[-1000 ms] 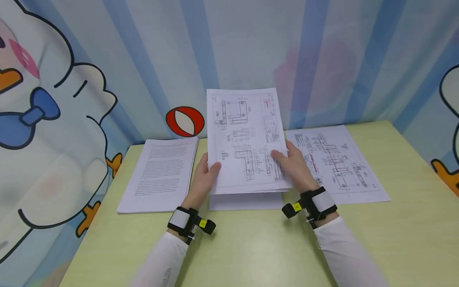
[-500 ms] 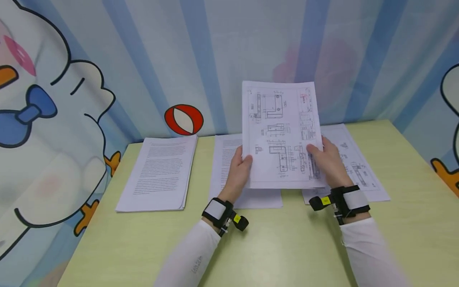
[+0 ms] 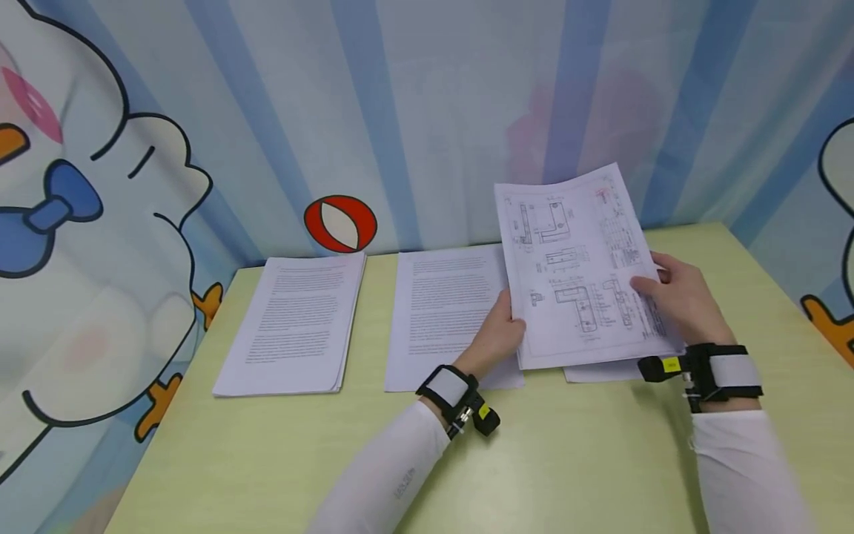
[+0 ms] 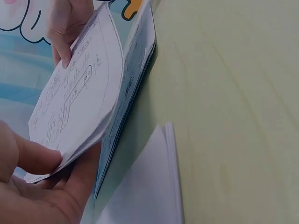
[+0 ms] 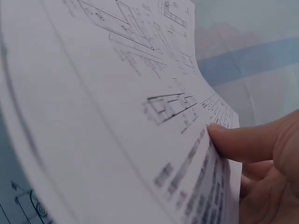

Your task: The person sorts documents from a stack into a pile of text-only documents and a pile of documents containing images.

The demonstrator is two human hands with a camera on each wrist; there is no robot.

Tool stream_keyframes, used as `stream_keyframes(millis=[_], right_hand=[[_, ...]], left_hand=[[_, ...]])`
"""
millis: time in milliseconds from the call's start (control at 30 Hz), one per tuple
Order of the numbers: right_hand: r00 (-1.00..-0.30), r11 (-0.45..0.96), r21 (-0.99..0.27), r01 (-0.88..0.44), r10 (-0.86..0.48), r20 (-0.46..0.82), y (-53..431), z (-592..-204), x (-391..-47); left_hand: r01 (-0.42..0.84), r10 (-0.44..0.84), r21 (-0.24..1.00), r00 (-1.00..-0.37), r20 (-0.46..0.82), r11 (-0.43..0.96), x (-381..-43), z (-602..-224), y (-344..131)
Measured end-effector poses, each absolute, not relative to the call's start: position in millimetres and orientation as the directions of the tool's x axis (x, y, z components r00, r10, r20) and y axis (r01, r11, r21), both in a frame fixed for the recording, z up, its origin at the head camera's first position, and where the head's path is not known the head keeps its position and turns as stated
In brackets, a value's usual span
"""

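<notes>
A thin stack of printed drawing sheets [image 3: 587, 245] is raised over the right part of the table, bowed slightly. My left hand [image 3: 495, 337] pinches its left edge, thumb on top and fingers beneath, as the left wrist view shows at the paper's edge [image 4: 88, 107]. At the opposite edge my right hand [image 3: 687, 297] grips the sheets, thumb [image 5: 243, 140] pressed on the printed face. Below the held sheets lies another drawing pile [image 3: 600, 372], mostly covered by them. A text-printed stack [image 3: 443, 311] lies in the middle, its right side partly behind my left hand and the sheets.
A second stack of text pages [image 3: 287, 326] lies at the left of the pale table [image 3: 300, 460]. A striped curtain [image 3: 454, 111] with cartoon figures rises right behind the table's back edge. Both wrists wear strapped cameras.
Both hands have carried the drawing sheets rightward from over the middle stack to over the right pile. The middle text stack has come into view; the sheets now tilt and bow.
</notes>
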State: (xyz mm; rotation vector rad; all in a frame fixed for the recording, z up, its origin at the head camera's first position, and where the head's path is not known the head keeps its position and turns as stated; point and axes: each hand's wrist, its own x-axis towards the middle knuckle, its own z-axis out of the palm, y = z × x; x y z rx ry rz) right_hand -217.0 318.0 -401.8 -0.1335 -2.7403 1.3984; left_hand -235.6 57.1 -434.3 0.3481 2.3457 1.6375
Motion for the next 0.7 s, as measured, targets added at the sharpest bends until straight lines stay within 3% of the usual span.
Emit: stream_keyframes(millis=[233,500,700], right_hand=[[-0.98,0.602,-0.789,0.123,0.201,0.001,336,-411,-218],[-0.958,0.627,-0.75,0.211,0.285,-0.031,348,-424,-217],[-0.952,0.648,-0.723,0.238,0.302,-0.043,351,-431,-216]], left_hand=[[0.048,0.379,0.929,-0.92,-0.102,0.367,-238,-438,76],[0.101,0.362,0.841,-0.924,-0.119,0.532,-238,-448,96],[0.079,0.373,0.852,-0.917,-0.141,0.517,-237,-448,99]])
